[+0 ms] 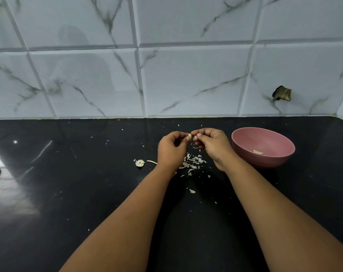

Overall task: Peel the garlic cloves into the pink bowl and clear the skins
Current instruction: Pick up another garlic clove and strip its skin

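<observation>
Hands: our left hand (171, 149) and right hand (213, 146) both pinch one garlic clove (189, 135).
Bowl: pink bowl (265, 154) at three o'clock, one peeled clove (258, 152) inside.
Skins: skins (193, 161) under our hands.
Nearby: garlic stub (140, 163) at nine o'clock.

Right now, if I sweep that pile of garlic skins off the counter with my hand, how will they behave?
The garlic skins look thin and papery, so they are probably very light and may flutter or scatter rather than slide together. Flecks already lie spread across the black counter, which suggests they drift easily. Some may cling to the glossy surface or to your hand.
</observation>
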`<action>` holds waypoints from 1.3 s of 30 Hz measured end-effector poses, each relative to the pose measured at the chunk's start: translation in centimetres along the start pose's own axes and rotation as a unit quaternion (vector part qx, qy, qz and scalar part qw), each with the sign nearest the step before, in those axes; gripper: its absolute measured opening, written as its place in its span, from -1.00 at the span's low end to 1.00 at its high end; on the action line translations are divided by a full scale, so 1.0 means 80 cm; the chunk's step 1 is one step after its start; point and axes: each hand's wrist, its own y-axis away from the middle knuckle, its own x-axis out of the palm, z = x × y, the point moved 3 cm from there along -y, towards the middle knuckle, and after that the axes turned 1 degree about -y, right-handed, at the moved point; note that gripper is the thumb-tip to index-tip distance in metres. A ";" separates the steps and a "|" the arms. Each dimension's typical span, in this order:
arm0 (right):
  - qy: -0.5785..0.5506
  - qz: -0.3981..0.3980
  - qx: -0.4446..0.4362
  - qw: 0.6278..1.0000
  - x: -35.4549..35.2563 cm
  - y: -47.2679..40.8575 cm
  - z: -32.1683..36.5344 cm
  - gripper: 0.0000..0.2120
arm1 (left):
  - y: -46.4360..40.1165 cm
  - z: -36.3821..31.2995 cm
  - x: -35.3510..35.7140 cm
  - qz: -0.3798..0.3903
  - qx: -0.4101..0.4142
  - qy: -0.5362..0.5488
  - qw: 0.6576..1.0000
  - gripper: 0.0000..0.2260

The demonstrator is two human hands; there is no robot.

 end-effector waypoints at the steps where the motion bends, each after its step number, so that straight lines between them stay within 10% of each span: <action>1: 0.031 -0.009 -0.010 0.999 0.000 -0.001 0.000 -0.79 | 0.000 0.000 0.000 0.001 -0.006 0.003 1.000 -0.93; 10: 0.088 -0.074 -0.104 0.988 -0.016 0.005 0.009 -0.82 | 0.002 0.000 -0.004 0.006 -0.017 0.021 1.000 -0.97; 39: -0.197 0.048 0.048 0.978 0.005 0.005 -0.001 -0.82 | 0.005 -0.002 0.002 0.025 -0.101 0.049 0.993 -0.72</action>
